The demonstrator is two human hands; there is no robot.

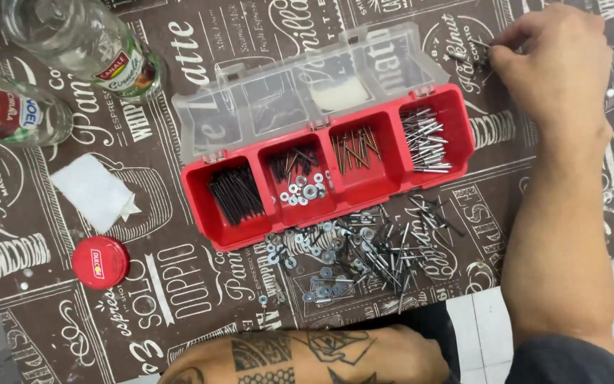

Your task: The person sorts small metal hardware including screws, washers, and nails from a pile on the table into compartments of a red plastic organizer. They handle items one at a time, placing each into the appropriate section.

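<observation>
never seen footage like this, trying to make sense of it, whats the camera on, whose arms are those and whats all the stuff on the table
One camera, worn on a person's head, looks down at their own bare hands. The right hand pinches at small metal bits at the table's far edge; what it grips is too small to tell. Only the tattooed left forearm shows. A red parts box with an open clear lid holds nails, washers and rivets. Loose hardware lies beside it, along with two glass bottles, a red cap and white paper.

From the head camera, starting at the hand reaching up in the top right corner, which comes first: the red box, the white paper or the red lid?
From the right hand:
1. Red box, just left of it.
2. White paper, far left.
3. Red lid, lower left, slightly farther.
</observation>
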